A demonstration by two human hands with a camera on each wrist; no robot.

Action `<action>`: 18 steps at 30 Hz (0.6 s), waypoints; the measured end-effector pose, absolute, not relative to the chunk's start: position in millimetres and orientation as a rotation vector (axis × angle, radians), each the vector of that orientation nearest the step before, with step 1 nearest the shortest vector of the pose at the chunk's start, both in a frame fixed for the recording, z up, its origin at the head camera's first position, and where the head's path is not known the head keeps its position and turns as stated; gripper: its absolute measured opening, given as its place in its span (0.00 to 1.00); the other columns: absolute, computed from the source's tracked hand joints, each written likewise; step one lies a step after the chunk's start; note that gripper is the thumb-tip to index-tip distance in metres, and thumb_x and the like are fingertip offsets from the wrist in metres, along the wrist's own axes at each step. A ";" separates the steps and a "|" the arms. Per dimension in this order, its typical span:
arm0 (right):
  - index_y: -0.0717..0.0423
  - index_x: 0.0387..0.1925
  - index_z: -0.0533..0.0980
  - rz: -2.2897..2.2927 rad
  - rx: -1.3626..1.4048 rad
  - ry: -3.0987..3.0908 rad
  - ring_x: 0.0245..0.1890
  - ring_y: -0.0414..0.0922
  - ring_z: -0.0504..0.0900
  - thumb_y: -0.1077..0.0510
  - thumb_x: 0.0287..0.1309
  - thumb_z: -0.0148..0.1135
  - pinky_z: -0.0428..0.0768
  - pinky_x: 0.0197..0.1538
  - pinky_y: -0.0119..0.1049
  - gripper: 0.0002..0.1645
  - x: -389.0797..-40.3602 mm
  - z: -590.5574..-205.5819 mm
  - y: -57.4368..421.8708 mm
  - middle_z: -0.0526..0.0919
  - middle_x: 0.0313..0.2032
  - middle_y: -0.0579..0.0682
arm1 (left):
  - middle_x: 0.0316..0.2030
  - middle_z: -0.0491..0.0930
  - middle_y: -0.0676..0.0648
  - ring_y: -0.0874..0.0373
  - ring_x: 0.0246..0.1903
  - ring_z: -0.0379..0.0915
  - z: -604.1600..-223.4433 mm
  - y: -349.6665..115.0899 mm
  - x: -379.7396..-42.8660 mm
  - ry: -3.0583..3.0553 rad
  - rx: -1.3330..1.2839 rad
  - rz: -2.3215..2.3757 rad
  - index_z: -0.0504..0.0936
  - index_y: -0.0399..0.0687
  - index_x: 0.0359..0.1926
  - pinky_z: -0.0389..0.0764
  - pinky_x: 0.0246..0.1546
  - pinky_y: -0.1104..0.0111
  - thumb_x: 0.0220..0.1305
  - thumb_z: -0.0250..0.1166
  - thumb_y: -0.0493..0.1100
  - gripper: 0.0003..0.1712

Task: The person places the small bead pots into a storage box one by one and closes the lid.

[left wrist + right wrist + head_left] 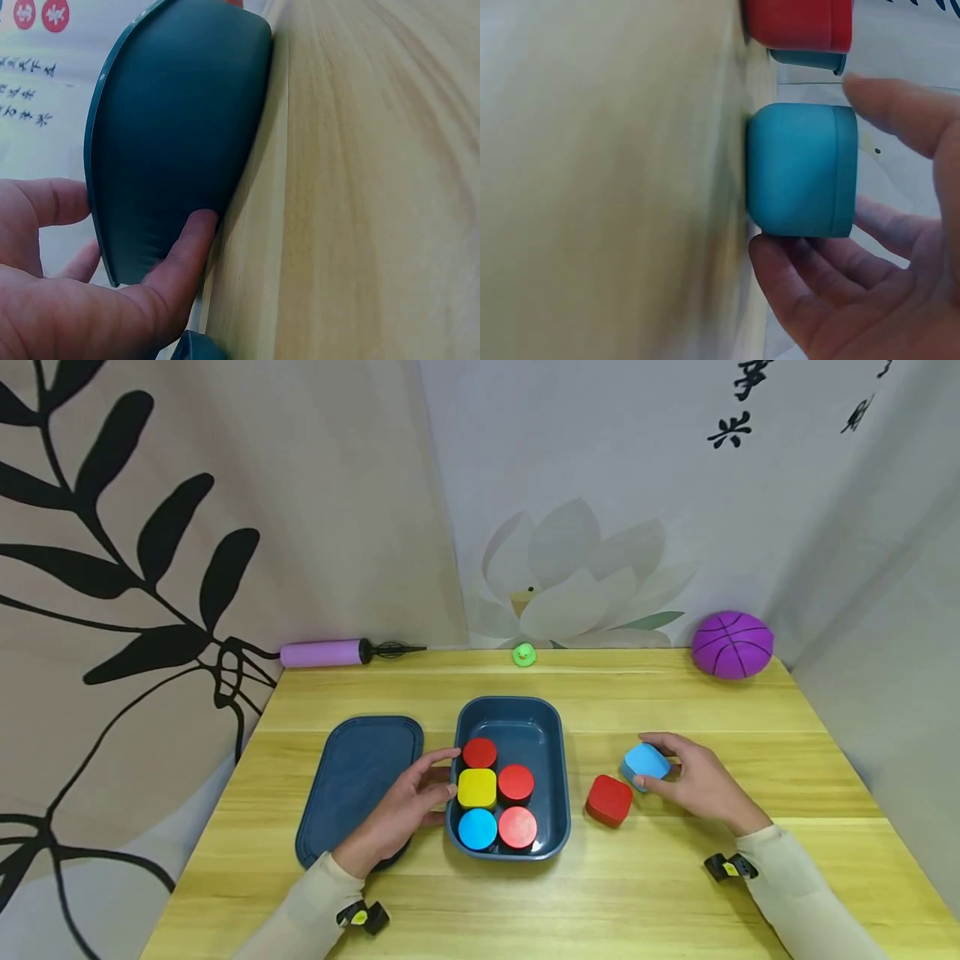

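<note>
Head view: The right hand curled round a blue block, whose flat top faced upward and whose sides sat askew. Well apart from it, the left hand, fingers relaxed, touched the wall of a dark blue container, its long axis running away from the person. A red block sat just left of the right hand, with a strip of bare surface between it and the container. Under the left forearm lay a matching lid, its far end angled rightward. Beyond the right hand, wood stretched to the right edge; above, a wall hanging bore brushed characters, "兴" among them.

Left wrist view: Fingertips met the container's rim and outer wall. Sideways writing behind the left hand was too small to read.

Right wrist view: The blue block, about as tall as wide, stood between thumb and fingers, base toward the surface.
</note>
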State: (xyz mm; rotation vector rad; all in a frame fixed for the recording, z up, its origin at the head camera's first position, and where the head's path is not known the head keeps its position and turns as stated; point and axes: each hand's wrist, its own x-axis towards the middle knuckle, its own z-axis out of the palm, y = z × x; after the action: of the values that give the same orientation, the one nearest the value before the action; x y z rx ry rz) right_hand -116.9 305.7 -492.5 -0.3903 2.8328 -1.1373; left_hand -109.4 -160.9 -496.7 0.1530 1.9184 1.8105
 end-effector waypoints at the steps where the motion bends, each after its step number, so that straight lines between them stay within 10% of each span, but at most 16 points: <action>1: 0.62 0.72 0.72 -1.132 -0.382 2.833 0.57 0.60 0.85 0.46 0.61 0.79 0.87 0.55 0.53 0.45 -116.3 -493.8 306.5 0.80 0.65 0.64 | 0.70 0.67 0.34 0.50 0.55 0.74 -496.5 -160.8 -109.7 1.918 0.153 1.809 0.63 0.59 0.80 0.85 0.52 0.57 0.79 0.61 0.44 0.33; 18: 0.65 0.72 0.72 -1.138 -0.402 2.843 0.55 0.61 0.86 0.53 0.57 0.81 0.88 0.53 0.48 0.46 -120.1 -493.6 308.6 0.79 0.65 0.67 | 0.69 0.67 0.33 0.49 0.54 0.74 -498.4 -160.6 -110.9 1.912 0.156 1.811 0.64 0.58 0.80 0.85 0.52 0.57 0.79 0.61 0.44 0.33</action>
State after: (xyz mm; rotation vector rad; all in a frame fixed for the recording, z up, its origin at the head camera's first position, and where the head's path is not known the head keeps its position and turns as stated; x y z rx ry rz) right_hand -120.1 308.6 -493.6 -0.4019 2.8432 -1.1380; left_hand -110.9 -160.6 -498.4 0.1558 1.9117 1.8112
